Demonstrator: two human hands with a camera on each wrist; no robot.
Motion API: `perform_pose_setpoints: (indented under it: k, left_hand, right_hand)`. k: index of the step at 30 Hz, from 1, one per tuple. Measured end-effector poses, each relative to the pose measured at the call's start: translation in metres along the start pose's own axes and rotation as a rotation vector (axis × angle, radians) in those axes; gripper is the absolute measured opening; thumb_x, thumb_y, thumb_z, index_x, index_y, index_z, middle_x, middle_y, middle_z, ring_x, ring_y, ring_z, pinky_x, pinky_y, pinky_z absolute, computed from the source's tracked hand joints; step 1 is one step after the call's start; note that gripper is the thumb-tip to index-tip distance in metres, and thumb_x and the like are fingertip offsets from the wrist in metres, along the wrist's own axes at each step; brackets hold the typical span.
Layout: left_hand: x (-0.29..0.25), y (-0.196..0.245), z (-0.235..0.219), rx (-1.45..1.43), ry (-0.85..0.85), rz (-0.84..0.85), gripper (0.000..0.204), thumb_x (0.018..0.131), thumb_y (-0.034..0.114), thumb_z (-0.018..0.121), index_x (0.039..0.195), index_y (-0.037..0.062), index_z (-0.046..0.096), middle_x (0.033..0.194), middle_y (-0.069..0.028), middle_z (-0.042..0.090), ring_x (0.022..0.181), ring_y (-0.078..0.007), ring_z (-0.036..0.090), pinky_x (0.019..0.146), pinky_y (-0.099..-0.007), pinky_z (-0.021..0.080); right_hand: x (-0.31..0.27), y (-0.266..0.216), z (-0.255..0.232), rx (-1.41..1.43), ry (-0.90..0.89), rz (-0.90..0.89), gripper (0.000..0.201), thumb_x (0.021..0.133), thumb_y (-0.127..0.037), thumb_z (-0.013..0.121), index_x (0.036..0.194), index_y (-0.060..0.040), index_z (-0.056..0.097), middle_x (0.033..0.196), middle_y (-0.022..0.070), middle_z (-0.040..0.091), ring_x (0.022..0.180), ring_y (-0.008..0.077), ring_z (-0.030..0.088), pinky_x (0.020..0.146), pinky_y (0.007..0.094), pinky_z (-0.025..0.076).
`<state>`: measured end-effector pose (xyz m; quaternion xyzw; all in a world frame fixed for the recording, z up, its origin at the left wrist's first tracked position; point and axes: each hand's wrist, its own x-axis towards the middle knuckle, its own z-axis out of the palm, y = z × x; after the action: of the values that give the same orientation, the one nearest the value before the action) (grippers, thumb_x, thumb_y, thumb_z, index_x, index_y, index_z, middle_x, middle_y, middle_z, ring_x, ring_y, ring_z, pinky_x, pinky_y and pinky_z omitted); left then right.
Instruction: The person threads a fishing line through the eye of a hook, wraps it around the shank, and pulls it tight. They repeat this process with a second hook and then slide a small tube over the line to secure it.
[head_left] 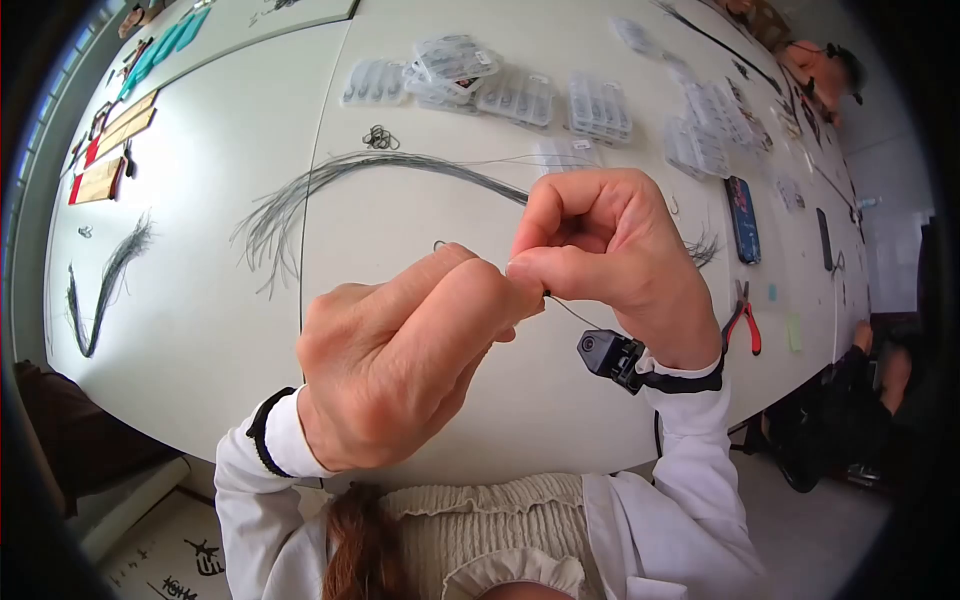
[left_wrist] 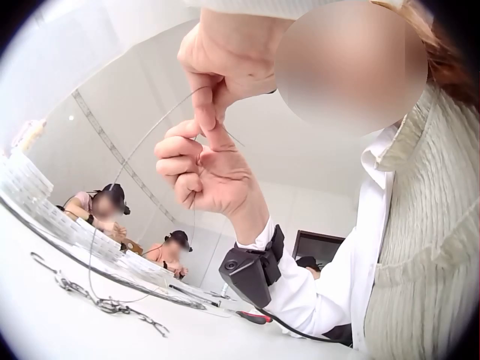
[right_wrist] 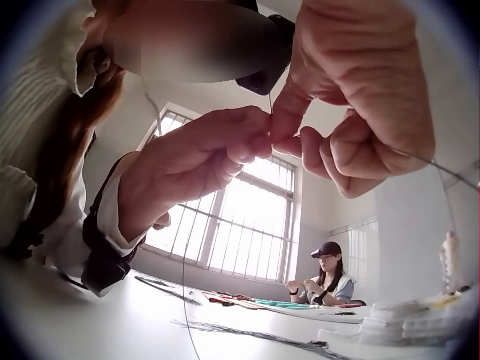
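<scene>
Both hands meet in front of the chest, fingertip to fingertip, in the head view. The left hand pinches a thin grey wire between thumb and forefinger. From the other side, the right hand pinches at the same spot, its thumb and forefinger forming a loop. A tiny dark piece shows at the left fingertips; I cannot tell what it is. In the left wrist view the wire arcs down from the fingers toward the table. Fingers cover most of the pinched part.
A bundle of grey wires lies beyond the hands, near a small heap of dark metal rings. Clear plastic boxes stand farther back. At right are red-handled pliers and a phone. Another wire bundle lies left.
</scene>
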<state>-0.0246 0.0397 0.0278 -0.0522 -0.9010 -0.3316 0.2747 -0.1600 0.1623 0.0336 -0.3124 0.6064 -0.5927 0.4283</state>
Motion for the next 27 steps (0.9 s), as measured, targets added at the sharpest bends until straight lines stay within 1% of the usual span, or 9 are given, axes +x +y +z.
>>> perform_pose_setpoints:
  k: [6,8,9,11,12,14,17,20,27]
  left_hand:
    - [0.003,-0.003,0.005,-0.171,0.058,-0.068,0.01,0.076,-0.014,0.058,0.079,-0.0051,0.054,0.065,-0.0088,0.059,0.052,-0.0156,0.062,0.046,-0.0234,0.049]
    - [0.003,-0.004,0.007,-0.261,0.12,-0.12,0.009,0.078,-0.015,0.054,0.08,-0.0069,0.052,0.067,-0.01,0.058,0.052,-0.0158,0.062,0.046,-0.023,0.049]
    - [0.003,-0.004,0.006,-0.261,0.123,-0.121,0.009,0.078,-0.015,0.054,0.08,-0.0069,0.052,0.067,-0.01,0.058,0.052,-0.0158,0.062,0.046,-0.023,0.049]
    - [0.003,-0.005,0.003,-0.224,0.112,-0.092,0.007,0.078,-0.015,0.053,0.08,-0.008,0.051,0.07,-0.0116,0.057,0.054,-0.0167,0.063,0.046,-0.0226,0.049]
    - [0.003,-0.005,0.003,-0.224,0.114,-0.094,0.007,0.078,-0.015,0.053,0.08,-0.008,0.051,0.07,-0.0116,0.057,0.054,-0.0167,0.063,0.046,-0.0226,0.049]
    - [0.004,-0.005,0.005,-0.205,0.155,-0.064,0.008,0.078,-0.014,0.054,0.08,-0.0071,0.052,0.068,-0.0116,0.058,0.055,-0.0172,0.063,0.046,-0.0229,0.049]
    - [0.004,-0.006,0.005,-0.097,0.137,0.01,0.008,0.078,-0.014,0.055,0.081,-0.0064,0.052,0.067,-0.0117,0.059,0.056,-0.0176,0.064,0.046,-0.0231,0.049]
    - [0.003,-0.005,0.005,-0.028,0.115,0.01,0.009,0.078,-0.013,0.057,0.08,-0.0055,0.053,0.065,-0.0117,0.06,0.056,-0.0178,0.064,0.047,-0.023,0.049]
    - [0.003,-0.006,0.006,-0.179,0.075,-0.016,0.009,0.077,-0.014,0.057,0.08,-0.0059,0.054,0.069,-0.0138,0.063,0.063,-0.0183,0.066,0.054,-0.0248,0.053]
  right_hand:
    - [0.001,0.0,-0.002,0.086,-0.035,0.052,0.008,0.074,-0.005,0.063,0.077,0.0012,0.06,0.07,0.0012,0.057,0.063,0.0048,0.052,0.057,0.0181,0.042]
    - [0.0,-0.003,-0.006,-0.139,-0.022,0.043,0.015,0.074,-0.009,0.065,0.084,0.0009,0.062,0.079,0.0018,0.058,0.069,0.0061,0.051,0.063,0.0203,0.041]
    - [-0.001,-0.004,-0.008,-0.141,-0.024,0.044,0.015,0.074,-0.009,0.065,0.084,0.0009,0.062,0.079,0.0018,0.058,0.069,0.0061,0.051,0.063,0.0203,0.041]
    - [-0.002,-0.008,-0.013,-0.35,0.067,-0.264,0.019,0.074,-0.012,0.065,0.089,0.0005,0.064,0.085,0.0028,0.056,0.075,0.0089,0.049,0.07,0.0237,0.039]
    - [-0.005,-0.012,-0.013,-0.335,0.077,-0.256,0.019,0.072,-0.012,0.066,0.087,0.0002,0.065,0.088,0.0041,0.056,0.078,0.0116,0.048,0.076,0.0266,0.037]
    - [-0.01,-0.014,-0.012,-0.346,0.069,-0.254,0.017,0.07,-0.01,0.066,0.084,0.0,0.066,0.086,0.0044,0.056,0.078,0.0119,0.048,0.076,0.0269,0.037]
    - [-0.011,-0.012,-0.008,-0.38,0.07,-0.243,0.012,0.067,-0.007,0.067,0.078,-0.0006,0.066,0.084,0.0052,0.057,0.078,0.0124,0.05,0.076,0.0272,0.037]
    - [-0.011,-0.01,-0.005,-0.398,0.086,-0.228,0.009,0.066,-0.005,0.066,0.073,-0.0011,0.064,0.081,0.0057,0.057,0.078,0.013,0.051,0.077,0.0273,0.037]
    - [-0.013,-0.012,-0.003,-0.372,0.087,-0.168,0.005,0.065,-0.003,0.062,0.068,-0.0019,0.058,0.078,0.0056,0.057,0.076,0.0128,0.051,0.077,0.0274,0.037]
